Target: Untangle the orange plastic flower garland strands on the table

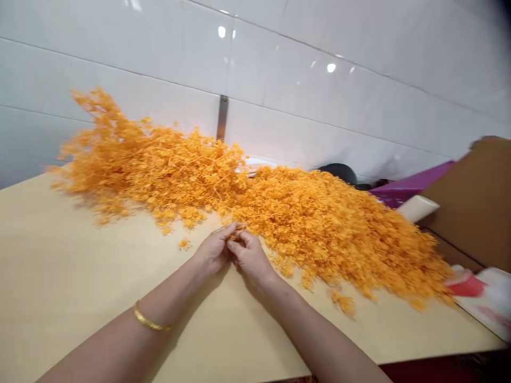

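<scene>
Hands (233, 247) pinch orange sprigs (239, 234) (fingertips hidden).

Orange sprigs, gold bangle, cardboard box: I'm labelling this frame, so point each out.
orange sprigs (319, 223), head view, middle of the heap.
gold bangle (149, 322), head view, band on the left wrist.
cardboard box (475, 207), head view, its brown side wall.

bright, even light from overhead; small white glints of lamps on the glossy wall tiles (319, 64) toward one o'clock. soft shadows under the forearms. the whole view is slightly blurred, smeared most at three o'clock, edges bowed.
</scene>
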A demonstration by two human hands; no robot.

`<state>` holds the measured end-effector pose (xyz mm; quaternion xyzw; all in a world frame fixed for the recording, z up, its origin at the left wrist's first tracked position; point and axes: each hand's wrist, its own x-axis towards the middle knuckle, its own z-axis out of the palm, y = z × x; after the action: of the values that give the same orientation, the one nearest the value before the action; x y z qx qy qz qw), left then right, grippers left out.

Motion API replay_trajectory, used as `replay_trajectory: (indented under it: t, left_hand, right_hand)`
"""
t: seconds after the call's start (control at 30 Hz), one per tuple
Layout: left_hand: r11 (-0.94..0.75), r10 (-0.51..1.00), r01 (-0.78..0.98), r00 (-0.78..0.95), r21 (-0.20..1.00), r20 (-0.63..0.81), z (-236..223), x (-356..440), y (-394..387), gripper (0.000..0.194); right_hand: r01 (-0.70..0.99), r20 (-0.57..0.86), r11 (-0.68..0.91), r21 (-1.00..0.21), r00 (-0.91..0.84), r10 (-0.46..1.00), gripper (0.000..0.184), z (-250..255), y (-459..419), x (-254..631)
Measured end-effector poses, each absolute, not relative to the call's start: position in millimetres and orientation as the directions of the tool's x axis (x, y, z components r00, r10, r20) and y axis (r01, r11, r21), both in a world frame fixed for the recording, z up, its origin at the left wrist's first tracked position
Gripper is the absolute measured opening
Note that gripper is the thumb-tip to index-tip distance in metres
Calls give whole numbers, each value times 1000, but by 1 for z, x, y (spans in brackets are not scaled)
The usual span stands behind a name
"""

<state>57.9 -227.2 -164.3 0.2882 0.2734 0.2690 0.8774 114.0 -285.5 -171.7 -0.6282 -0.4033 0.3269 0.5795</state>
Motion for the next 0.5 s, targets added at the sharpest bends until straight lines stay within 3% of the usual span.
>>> replay_trajectory:
  t: [0.13,0.23,0.37,0.5]
  left_hand:
    - [644,625,-247,715,724,-313,-165,56,-224,9]
    - [619,637,-226,705,752,-313,-168,57,-223,7]
    - [537,669,-237,704,810,-238,-172,59,-221,6]
    - [479,761,-263,599,837,-247,-172,59,-215,15]
  right_hand:
    - [191,96,0,-982,492,865,16,-175,-283,116]
    - [358,166,-14,-934,468,868,17,-169,-288,118]
    - [688,327,-20,-725,369,870,15,-150,-319,118]
    - [855,335,108,-508,81,939,12,-135,-365,110]
